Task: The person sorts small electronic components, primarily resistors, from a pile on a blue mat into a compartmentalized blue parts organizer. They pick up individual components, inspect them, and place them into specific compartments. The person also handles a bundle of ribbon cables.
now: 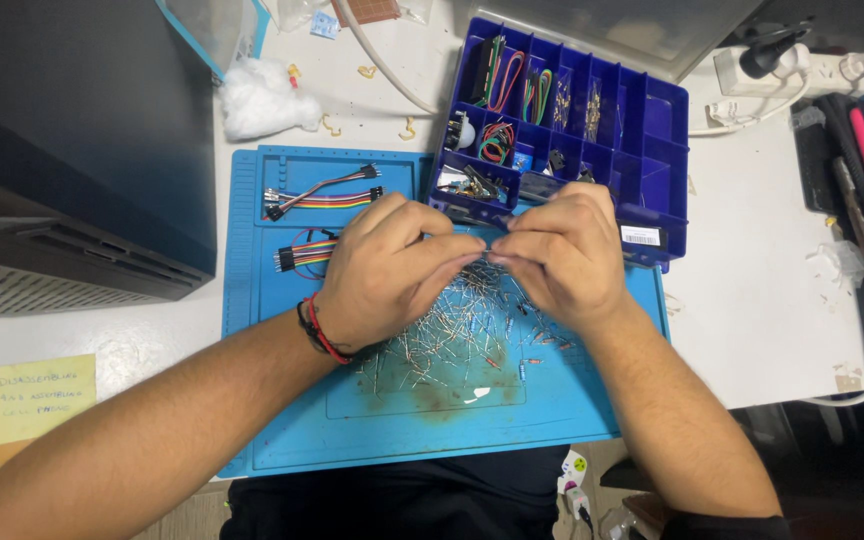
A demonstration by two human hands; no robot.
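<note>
Resistors [452, 335] piled loose on the blue mat [432, 425], left hand [382, 270] and right hand [562, 255] both pinching one thin lead between fingertips.

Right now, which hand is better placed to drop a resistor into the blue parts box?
Probably the right hand: it sits against the front edge of the parts box. The left hand lies farther over the mat, beside the jumper wires.

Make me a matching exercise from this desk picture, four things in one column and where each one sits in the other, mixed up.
Things:
1. cotton ball
2. yellow note
3. parts box
4. power strip

Places:
A. top right corner
B. left edge of the desk
C. above the blue mat's top left corner
D. just behind the hands

Pairs: 1-C, 2-B, 3-D, 4-A
</note>
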